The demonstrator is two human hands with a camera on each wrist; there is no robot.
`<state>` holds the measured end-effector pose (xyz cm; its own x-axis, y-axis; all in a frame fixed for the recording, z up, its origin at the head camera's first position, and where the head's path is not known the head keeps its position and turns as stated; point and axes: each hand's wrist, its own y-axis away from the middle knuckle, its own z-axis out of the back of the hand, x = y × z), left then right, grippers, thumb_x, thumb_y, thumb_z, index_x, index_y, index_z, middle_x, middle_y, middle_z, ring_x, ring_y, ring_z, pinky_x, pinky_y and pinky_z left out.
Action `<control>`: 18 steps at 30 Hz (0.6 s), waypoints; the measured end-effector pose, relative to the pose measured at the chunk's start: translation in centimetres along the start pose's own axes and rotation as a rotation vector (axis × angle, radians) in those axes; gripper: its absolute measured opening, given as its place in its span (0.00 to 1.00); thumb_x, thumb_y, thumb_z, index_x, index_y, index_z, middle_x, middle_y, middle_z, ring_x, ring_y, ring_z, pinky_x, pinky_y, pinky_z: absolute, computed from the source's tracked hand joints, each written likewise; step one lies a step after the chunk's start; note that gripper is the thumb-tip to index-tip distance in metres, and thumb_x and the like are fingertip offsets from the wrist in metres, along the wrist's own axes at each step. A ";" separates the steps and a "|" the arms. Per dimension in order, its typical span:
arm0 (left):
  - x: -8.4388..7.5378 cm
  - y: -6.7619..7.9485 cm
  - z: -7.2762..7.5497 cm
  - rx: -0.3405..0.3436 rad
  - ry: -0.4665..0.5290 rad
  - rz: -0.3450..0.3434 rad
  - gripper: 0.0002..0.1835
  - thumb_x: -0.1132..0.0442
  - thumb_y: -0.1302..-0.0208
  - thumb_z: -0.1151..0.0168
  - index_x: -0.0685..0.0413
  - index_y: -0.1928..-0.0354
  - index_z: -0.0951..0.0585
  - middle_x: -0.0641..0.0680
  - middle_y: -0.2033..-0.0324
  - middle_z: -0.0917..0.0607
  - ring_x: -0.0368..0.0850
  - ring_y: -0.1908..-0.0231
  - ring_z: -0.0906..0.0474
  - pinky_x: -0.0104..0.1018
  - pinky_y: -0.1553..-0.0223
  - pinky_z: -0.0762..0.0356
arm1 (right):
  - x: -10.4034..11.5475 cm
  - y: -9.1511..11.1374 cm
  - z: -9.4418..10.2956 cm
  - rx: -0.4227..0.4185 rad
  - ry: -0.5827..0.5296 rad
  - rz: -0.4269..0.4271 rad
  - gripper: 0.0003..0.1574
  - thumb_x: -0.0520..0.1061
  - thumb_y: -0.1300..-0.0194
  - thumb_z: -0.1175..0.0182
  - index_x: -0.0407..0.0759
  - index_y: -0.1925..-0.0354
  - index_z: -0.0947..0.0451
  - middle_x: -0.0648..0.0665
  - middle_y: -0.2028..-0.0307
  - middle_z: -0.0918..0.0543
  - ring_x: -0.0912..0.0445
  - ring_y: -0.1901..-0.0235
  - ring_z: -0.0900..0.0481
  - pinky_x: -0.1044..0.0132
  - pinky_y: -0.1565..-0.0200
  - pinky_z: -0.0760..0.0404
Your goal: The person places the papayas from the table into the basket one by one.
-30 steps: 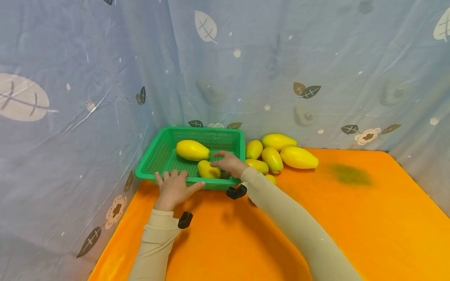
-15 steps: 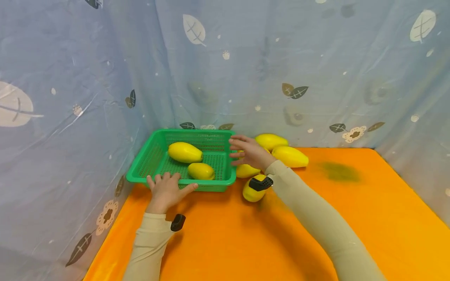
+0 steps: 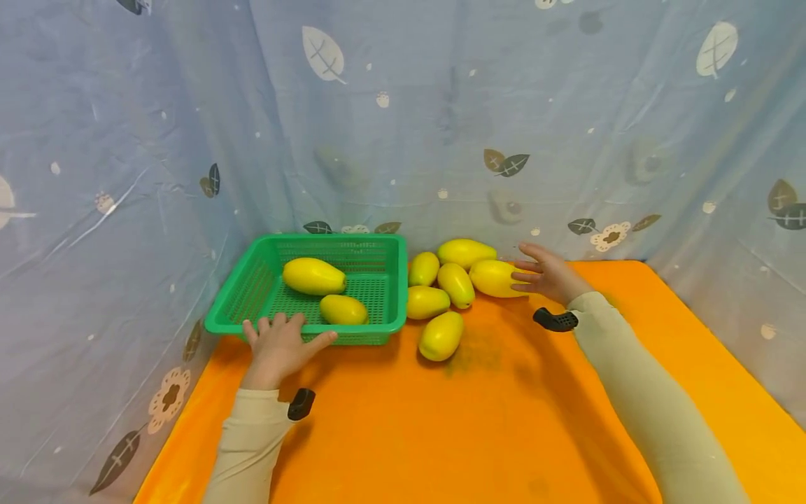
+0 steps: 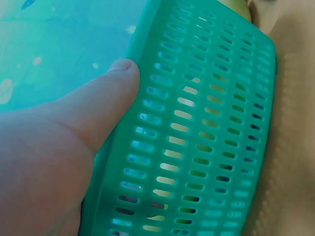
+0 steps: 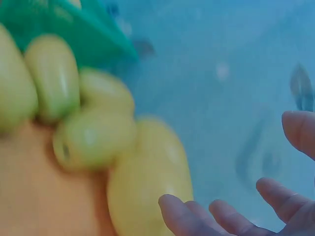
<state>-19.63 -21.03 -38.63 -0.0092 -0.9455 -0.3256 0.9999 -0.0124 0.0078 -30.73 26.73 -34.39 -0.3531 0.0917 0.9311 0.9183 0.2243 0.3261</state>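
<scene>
My left hand [image 3: 277,352] rests on the near rim of a green plastic basket [image 3: 403,280], fingers spread over the edge. In the left wrist view its thumb [image 4: 115,81] lies against that rim. Inside the basket are a larger yellow papaya [image 3: 313,276] and a smaller one [image 3: 343,309]. My right hand [image 3: 553,275] holds nothing, its fingers apart, overlapping the right end of a big papaya [image 3: 493,278] in the head view. The right wrist view has the fingertips [image 5: 172,209] right at this big papaya's edge.
Several more papayas cluster right of the basket, among them an upright one [image 3: 424,269] and one at the back [image 3: 466,253]. The nearest papaya [image 3: 441,337] lies apart at the front. A patterned curtain [image 3: 403,140] hangs behind the orange tabletop [image 3: 409,434].
My right hand has let go of the smaller papaya inside the basket, then moved out and right across the pile to the big papaya. My left hand has stayed on the rim.
</scene>
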 end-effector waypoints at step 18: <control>-0.2 0.1 -0.1 -0.027 -0.029 0.003 0.44 0.29 0.35 0.42 0.62 0.36 0.24 0.69 0.47 0.24 0.77 0.42 0.38 0.82 0.33 0.67 | -4.8 -3.8 6.0 -0.166 0.031 -0.145 0.60 0.65 0.28 0.44 0.54 0.17 0.70 0.36 0.18 0.67 0.38 0.21 0.50 0.56 0.42 0.15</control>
<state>-19.48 -20.84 -38.65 -0.0065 -0.9544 -0.2985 0.9999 -0.0014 -0.0170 -33.58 31.28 -41.07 -0.4807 0.0396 0.8760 0.8759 0.0695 0.4775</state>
